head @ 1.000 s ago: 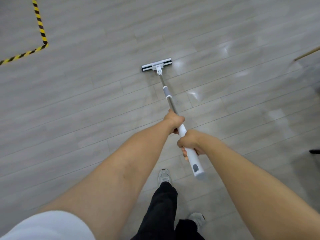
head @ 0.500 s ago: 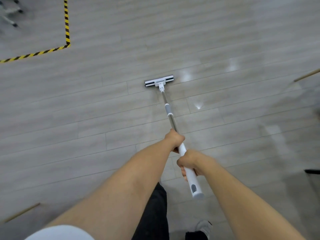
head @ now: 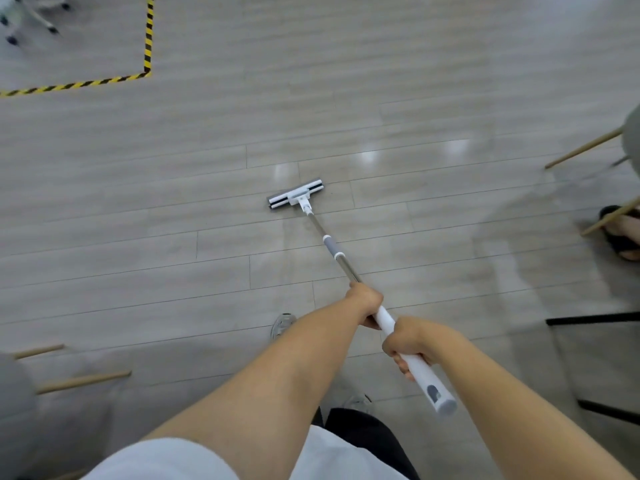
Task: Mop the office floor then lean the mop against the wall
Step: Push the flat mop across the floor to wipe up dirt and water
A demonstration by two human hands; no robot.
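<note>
A white mop with a flat black-and-white head point(head: 296, 196) lies on the grey plank floor point(head: 138, 209) ahead of me. Its metal pole point(head: 341, 263) runs back toward me into a white handle point(head: 427, 379). My left hand point(head: 365, 303) grips the pole higher up, where metal meets white. My right hand point(head: 407, 341) grips the white handle just behind it. A damp streak shows on the floor behind the mop head. No wall is in view.
Yellow-and-black hazard tape point(head: 147, 39) marks a corner at the upper left. Wooden chair legs point(head: 83, 379) stand at lower left and wooden chair legs point(head: 581, 150) at right, beside another person's sandalled foot point(head: 623, 233). A black metal frame point(head: 595, 320) is at right. An office chair base point(head: 31, 15) sits top left.
The mop head has been drawn back toward me and slightly left across the planks. My view has shifted backward, bringing chair legs at both sides and a foot at right into sight.
</note>
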